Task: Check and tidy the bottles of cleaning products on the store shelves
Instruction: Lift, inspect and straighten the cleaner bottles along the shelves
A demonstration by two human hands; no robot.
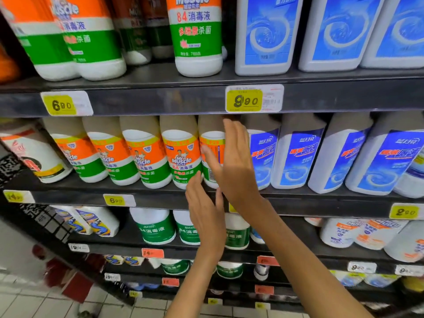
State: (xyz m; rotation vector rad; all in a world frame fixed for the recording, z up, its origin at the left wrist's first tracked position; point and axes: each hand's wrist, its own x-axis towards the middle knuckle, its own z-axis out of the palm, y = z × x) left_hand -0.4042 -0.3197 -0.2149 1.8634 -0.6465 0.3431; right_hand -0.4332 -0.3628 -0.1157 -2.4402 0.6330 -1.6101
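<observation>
A row of orange-and-green Mr Muscle disinfectant bottles (181, 154) stands on the middle shelf (146, 191). The rightmost of them (210, 148) is turned sideways, showing a barcode. My right hand (234, 161) is flat and open in front of that bottle, fingers up, partly hiding it. My left hand (205, 212) is open just below, its fingertips near the base of the neighbouring bottle. Neither hand grips anything. Blue-labelled white bottles (296, 154) stand to the right on the same shelf.
The top shelf holds more Mr Muscle bottles (197, 35) and blue-labelled bottles (266, 35). Below are green-labelled bottles (156, 228) and other cleaners. Yellow price tags (245, 99) line the dark shelf edges. White floor tiles (27, 304) show at the lower left.
</observation>
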